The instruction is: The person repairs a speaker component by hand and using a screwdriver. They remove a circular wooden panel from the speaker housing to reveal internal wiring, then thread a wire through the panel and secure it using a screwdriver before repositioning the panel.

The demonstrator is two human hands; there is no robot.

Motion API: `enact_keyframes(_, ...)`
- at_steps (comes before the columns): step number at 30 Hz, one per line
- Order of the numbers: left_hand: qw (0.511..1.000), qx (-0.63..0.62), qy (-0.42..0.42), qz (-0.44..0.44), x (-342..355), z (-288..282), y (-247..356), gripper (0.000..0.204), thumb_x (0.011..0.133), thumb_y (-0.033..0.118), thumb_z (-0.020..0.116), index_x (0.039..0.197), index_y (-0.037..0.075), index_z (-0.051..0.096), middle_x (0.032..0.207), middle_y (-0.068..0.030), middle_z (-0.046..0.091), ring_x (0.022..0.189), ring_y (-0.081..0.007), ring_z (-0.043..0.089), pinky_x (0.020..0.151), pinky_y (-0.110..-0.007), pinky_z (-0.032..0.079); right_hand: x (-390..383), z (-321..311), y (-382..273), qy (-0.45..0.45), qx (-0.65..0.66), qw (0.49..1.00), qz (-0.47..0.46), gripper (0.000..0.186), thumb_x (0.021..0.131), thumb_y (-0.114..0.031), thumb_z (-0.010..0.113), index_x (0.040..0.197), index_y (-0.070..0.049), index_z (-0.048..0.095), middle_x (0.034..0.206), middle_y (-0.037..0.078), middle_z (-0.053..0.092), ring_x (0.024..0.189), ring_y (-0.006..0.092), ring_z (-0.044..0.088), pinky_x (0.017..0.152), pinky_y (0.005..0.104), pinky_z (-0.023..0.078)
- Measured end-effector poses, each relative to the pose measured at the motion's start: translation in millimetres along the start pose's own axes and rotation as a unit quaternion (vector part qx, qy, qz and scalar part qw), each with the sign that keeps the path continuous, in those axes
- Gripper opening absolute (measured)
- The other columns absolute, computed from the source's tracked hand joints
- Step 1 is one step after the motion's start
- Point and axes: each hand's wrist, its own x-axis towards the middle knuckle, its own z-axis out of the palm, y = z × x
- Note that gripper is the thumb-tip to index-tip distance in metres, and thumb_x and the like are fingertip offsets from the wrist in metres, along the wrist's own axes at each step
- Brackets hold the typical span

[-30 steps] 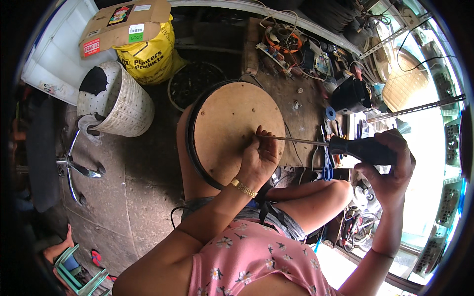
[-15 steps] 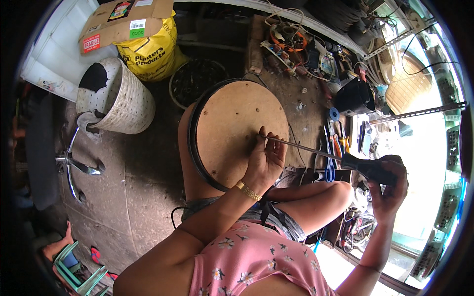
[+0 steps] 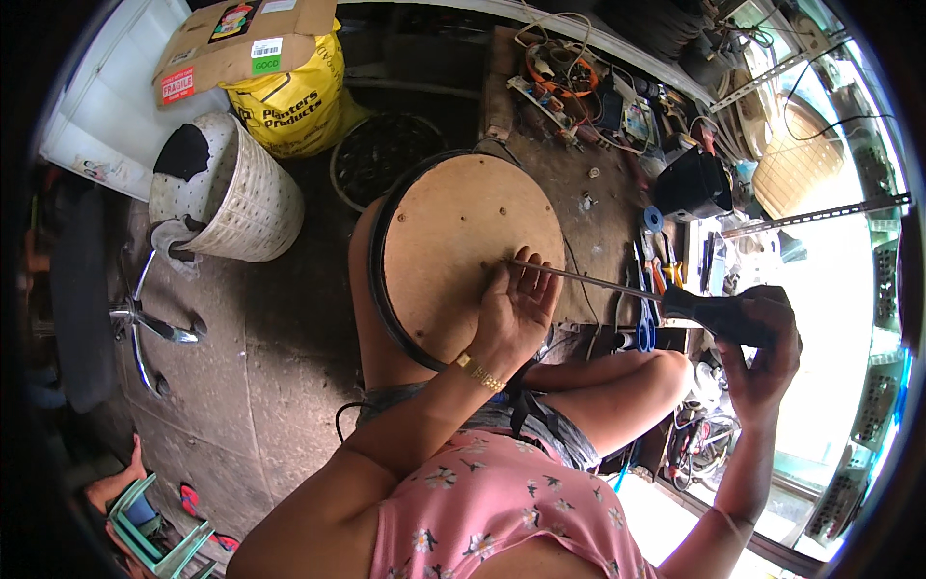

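Observation:
A round wooden board (image 3: 449,227) with a black rim rests tilted on my lap, with several small screws and holes in its face. My right hand (image 3: 762,352) is wrapped around the dark handle of a long screwdriver (image 3: 603,283). The shaft runs leftward to the board, right of its middle. My left hand (image 3: 519,314), palm up over the board's lower right, has its fingers curled by the shaft near the tip, steadying it. Whether a screw sits at the tip is hidden by those fingers.
A worktable (image 3: 603,232) on the right holds scissors (image 3: 644,328), pliers (image 3: 672,261), a blue tape roll (image 3: 653,220), a black container (image 3: 693,188) and tangled wires. To the left stand a white perforated bin (image 3: 246,198), a yellow sack (image 3: 299,106) under a cardboard box, and a chair base (image 3: 145,318).
My left thumb has drawn back a little from the screwdriver tip, and its fingers show more upright. The handle in my right hand has shifted slightly left and turned.

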Motion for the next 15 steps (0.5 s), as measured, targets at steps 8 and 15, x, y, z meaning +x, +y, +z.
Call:
enact_keyframes(8, 0.483, 0.835, -0.101, 0.244, -49, 16, 30, 0.038, 0.084, 0.023, 0.070, 0.115, 0.009, 0.053, 0.106, -0.0084, 0.059, 0.098, -0.0257, 0.059, 0.087, -0.042, 0.048, 38, -5, -26, -0.040, 0.173, 0.983, 0.047, 0.044, 0.075, 0.013, 0.061, 0.117, 0.003, 0.053, 0.118, 0.015, 0.054, 0.100, 0.0284, 0.065, 0.081, 0.0334, 0.056)
enact_keyframes(15, -0.051, 0.944, -0.156, 0.285, -30, 84, 62, 0.065, 0.069, 0.024, 0.079, 0.128, 0.014, 0.052, 0.124, -0.0123, 0.053, 0.119, -0.0330, 0.049, 0.098, -0.046, 0.040, 94, -26, -26, -0.203, 0.006, 0.975, -0.091, 0.029, 0.090, -0.016, 0.061, 0.114, 0.000, 0.055, 0.106, 0.009, 0.058, 0.093, 0.0173, 0.061, 0.072, 0.0304, 0.049)
